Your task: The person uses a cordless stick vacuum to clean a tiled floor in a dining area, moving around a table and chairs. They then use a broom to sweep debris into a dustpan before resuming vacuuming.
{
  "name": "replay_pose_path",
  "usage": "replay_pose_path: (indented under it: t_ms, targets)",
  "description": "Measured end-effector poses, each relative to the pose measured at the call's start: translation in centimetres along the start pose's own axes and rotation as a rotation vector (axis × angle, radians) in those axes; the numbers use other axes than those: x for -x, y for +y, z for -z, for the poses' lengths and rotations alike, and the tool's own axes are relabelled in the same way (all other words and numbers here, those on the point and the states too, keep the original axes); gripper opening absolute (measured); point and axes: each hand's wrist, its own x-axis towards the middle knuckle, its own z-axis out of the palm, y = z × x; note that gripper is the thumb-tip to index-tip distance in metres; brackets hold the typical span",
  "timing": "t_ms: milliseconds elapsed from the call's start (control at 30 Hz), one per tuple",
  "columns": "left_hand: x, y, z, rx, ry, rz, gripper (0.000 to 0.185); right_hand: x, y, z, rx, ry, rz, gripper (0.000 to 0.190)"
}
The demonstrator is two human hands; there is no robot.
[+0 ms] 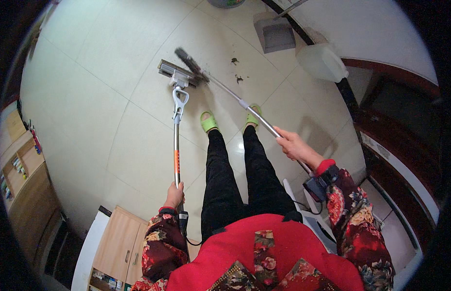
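Note:
My left hand (174, 195) grips the metal pole of a sponge roller mop (176, 136), whose head rests on the tiled floor ahead of my feet. Closed around the pole of a broom (227, 88) is my right hand (295, 146). The broom's dark bristle head (191, 63) lies slantwise across the right end of the mop head, and I cannot tell whether the two touch. Fine dark debris speckles the floor by the bristles. Two small dark clumps of dirt (234, 61) lie to the right of the broom head.
A grey dustpan (261, 31) stands by the wall at upper right, with a translucent plastic jug (322, 62) near it. A bucket-like container (226, 3) shows at the top edge. Wooden cabinets (118, 240) stand at lower left. My feet wear green slippers (210, 122).

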Motion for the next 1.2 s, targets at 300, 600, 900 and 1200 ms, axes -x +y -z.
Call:
replay_pose_path:
  t_ms: [300, 600, 900, 1200]
  targets:
    - [0.1, 0.0, -0.5, -0.007, 0.009, -0.007, 0.024, -3.8, -6.8, -2.3, -0.033, -0.087, 0.038, 0.048]
    - [-0.5, -0.7, -0.3, -0.021, 0.019, -0.008, 0.025, 0.1, -1.5, 0.3, -0.018, -0.037, -0.015, 0.047]
    - [0.7, 0.4, -0.4, -0.031, 0.055, 0.003, 0.023, -3.7, -7.5, -1.9, 0.03, -0.046, 0.03, 0.046]
    - [-0.4, -1.8, -0.3, -0.064, 0.099, -0.002, 0.025, 0.6, -4.7, 1.2, 0.024, -0.024, -0.025, 0.046]
